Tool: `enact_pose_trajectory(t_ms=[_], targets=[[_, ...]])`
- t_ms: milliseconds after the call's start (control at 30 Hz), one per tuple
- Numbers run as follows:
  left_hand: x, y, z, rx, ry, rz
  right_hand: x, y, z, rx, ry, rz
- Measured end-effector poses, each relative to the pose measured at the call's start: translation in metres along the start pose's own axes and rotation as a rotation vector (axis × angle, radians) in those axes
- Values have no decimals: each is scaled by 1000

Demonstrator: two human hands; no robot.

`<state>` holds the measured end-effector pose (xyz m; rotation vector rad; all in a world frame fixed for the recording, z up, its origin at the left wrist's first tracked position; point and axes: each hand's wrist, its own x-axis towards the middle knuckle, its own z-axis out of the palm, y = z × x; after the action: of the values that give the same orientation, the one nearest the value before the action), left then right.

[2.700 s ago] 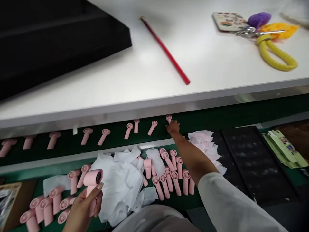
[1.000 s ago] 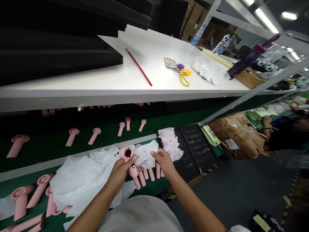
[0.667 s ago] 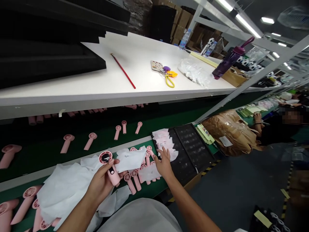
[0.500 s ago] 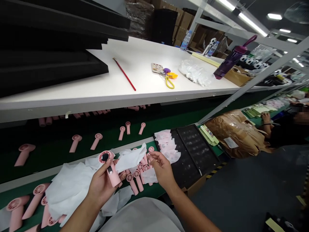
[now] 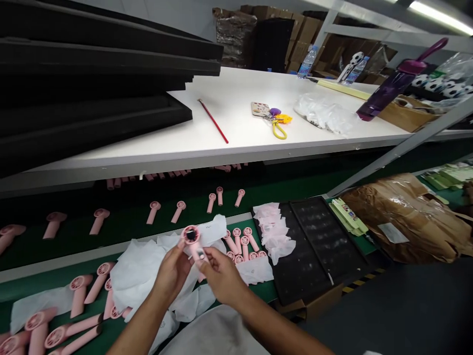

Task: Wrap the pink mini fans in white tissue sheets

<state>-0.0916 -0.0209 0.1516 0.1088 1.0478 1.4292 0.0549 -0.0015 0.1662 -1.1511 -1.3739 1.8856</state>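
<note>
A small pink hand-held fan [image 5: 192, 240] with a round head and dark centre is held up in front of me, over the green bench. My left hand [image 5: 173, 272] grips it from the left with closed fingers. My right hand [image 5: 220, 276] is closed on its handle from the right, thumb near a small button. A white cloth pouch [image 5: 210, 230] sticks out behind the fan's head, and I cannot tell whether a finger holds it. More white pouches [image 5: 138, 268] lie heaped under my hands.
Pink fans lie on the green belt [image 5: 155, 212] and beside my hands [image 5: 242, 241]. Black foam trays [image 5: 318, 241] sit at right with a pile of pouches [image 5: 273, 231]. A white shelf [image 5: 236, 133] above carries a red pencil [image 5: 213, 121], keys [image 5: 275, 121] and a purple bottle [image 5: 391, 88]. A brown-wrapped bundle [image 5: 402, 217] lies far right.
My right hand has left the pile of fans and pouches and closed on the fan's handle beside my left hand. The view has swung left and down.
</note>
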Motion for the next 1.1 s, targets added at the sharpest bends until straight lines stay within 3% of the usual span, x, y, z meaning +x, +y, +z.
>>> enact_pose_trajectory(t_ms=[133, 233, 400, 467, 533, 633, 700, 767, 867, 933, 1000, 1100], targets=[[3, 29, -12, -33, 209, 152, -11, -8, -49, 177, 72, 28], [0, 49, -13, -71, 221, 148, -20, -23, -76, 72, 121, -11], [-9, 66, -3, -189, 150, 91, -30, -59, -79, -467, 164, -144], [-13, 70, 2, -224, 144, 81, -32, -69, -78, -518, 106, -187], [-16, 72, 5, -257, 141, 77, -34, -70, -79, -334, -66, -104], [-19, 73, 7, -293, 150, 79, -35, -59, -79, 244, -382, 107], [-20, 71, 7, -298, 168, 84, -33, -50, -73, 497, -471, 176], [-22, 68, 7, -293, 180, 85, -29, -48, -62, 533, -382, 190], [-26, 62, 11, -276, 185, 75, -20, -59, -41, 306, -19, 148], [-29, 57, 14, -255, 184, 57, -15, -68, -30, 63, 199, 44], [-32, 52, 18, -217, 174, 36, -11, -73, -24, -162, 262, -94], [-35, 43, 18, -131, 160, -3, -3, -72, -20, -415, 154, -258]])
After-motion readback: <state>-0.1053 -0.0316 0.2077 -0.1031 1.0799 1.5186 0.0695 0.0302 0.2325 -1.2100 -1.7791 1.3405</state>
